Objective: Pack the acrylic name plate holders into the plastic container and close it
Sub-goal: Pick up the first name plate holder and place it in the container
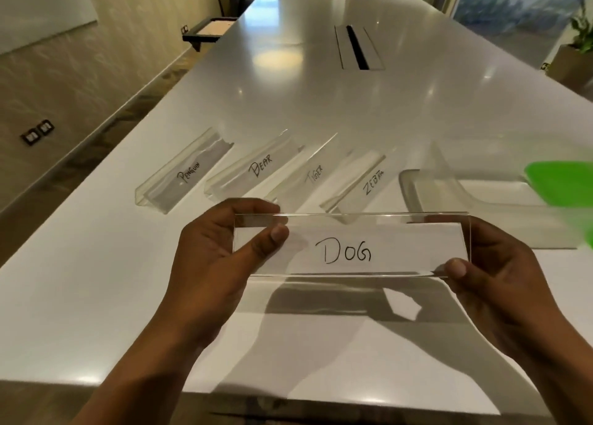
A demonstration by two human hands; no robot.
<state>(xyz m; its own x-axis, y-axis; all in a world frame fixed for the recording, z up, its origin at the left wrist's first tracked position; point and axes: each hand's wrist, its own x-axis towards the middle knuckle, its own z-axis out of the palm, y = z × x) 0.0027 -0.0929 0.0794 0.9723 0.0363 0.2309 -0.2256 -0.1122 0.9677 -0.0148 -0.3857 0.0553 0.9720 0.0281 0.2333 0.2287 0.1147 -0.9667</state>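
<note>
The DOG name plate holder (349,248) was held clear of the white table (96,280), lengthwise between the two hands with its card facing the camera. The left hand (211,258) pinched the left end, its thumb (276,235) flat on the front face and the fingers curled behind the top edge. The right hand (500,280) gripped the right end, its thumb (455,269) on the lower corner and the other fingers hidden behind the acrylic.

Just beyond the left fingertips lay four more, side by side on the table: the PENGUIN holder (183,171), the BEAR holder (256,168), the TIGER holder (308,176) and the ZEBRA holder (359,181). Beyond the right fingers stood the clear plastic container (407,184), open, with a green lid (561,184) at its far side, blurred.

The holder looked light and stiff. Its faces were glossy and likely slick under dry fingers, and acrylic probably scratches or chips if knocked against the container wall. The short ends seemed the best place to hold it, since a pinch there leaves the loose card undisturbed. A single hand spanning the top fold would likely do as well for lowering it in.
</note>
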